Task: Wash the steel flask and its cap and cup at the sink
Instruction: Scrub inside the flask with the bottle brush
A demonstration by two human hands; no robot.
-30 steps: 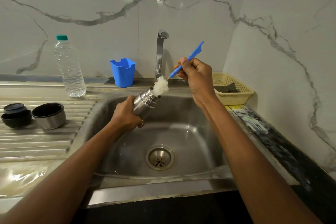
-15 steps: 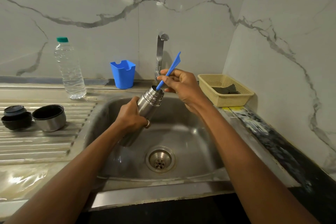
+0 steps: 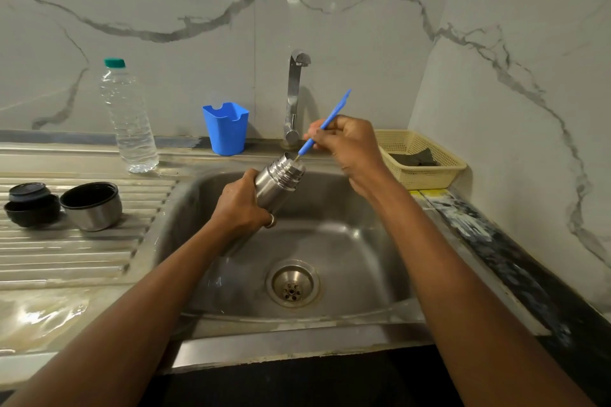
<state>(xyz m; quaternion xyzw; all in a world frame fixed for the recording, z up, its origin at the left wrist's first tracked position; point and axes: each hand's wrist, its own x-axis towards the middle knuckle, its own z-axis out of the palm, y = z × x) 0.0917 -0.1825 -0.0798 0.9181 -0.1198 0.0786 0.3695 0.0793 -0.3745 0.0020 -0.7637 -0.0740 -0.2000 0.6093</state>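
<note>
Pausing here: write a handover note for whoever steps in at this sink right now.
Left hand grips the steel flask, tilted over the sink.
Right hand holds the blue brush; its stem enters the flask's mouth, head out of sight.
Cup and black cap sit on the drainboard, apart from the flask.
Done: flask opened, brush inside. No water runs from the tap.
Left: scrub, rinse, then cap and cup; whether those are washed cannot be told.
</note>
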